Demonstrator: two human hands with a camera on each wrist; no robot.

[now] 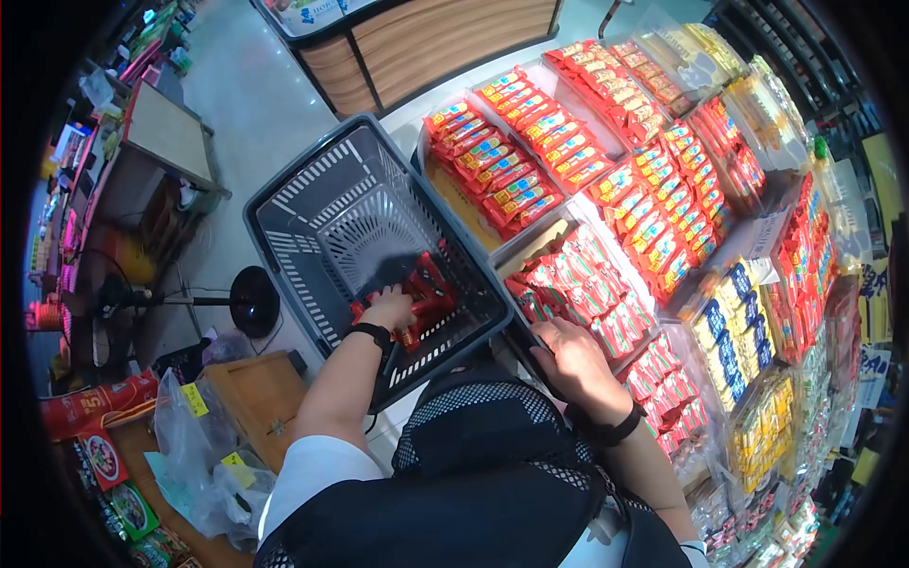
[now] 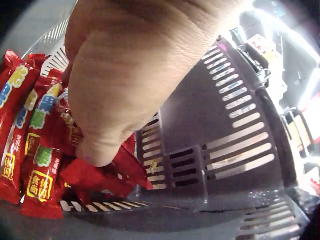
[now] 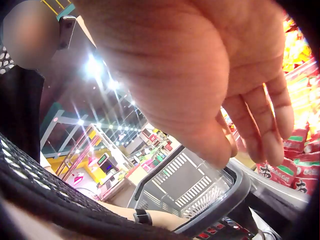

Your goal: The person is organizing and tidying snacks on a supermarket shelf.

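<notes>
Snack display [image 1: 615, 256] flanked by basket [image 1: 445, 220]; open room seen at far end | right hand [image 1: 576, 360] held near rim, fingers slightly spread | red packets [image 1: 431, 290] touched at near end by left hand [image 1: 388, 309], finger pinch cannot be told

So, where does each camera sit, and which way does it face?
Head: on the head, facing forward and down at the basket and snack packets; shows left hand, right hand, dark clothing.
Left wrist: on that wrist, facing into the basket; the left hand fills much of it.
Right wrist: on that wrist, facing past the right palm toward basket and ceiling lights; shows left forearm, blurred head.
Head and left wrist share the left hand at red packets.
</notes>
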